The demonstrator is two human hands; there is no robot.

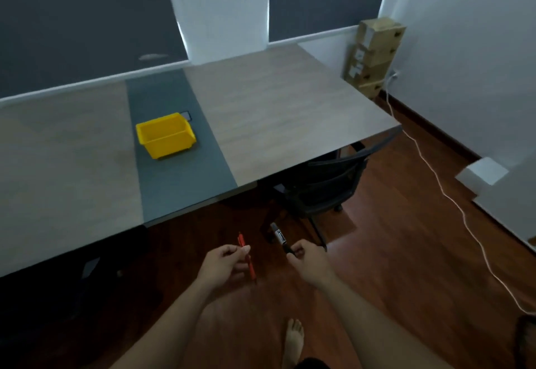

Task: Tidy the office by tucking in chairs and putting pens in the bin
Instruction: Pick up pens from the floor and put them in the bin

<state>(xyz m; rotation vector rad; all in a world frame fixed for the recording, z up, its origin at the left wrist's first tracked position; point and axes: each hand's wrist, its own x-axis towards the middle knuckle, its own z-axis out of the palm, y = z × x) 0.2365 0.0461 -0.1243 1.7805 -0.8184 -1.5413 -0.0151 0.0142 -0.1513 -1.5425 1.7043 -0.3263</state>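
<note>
Red pen (246, 255) pinched in the left hand (224, 265), grip clamped around its middle; black marker (280, 237) clamped in the right hand (307, 258) by its lower end. Yellow bin (165, 135) sits on the desk (275, 113), well ahead of both grips and to their left, apparently empty. Black chair (327, 185) beyond the right grip looks tucked under. Step in hand: carrying pens. Next: reach forward over the bin, release.
</note>
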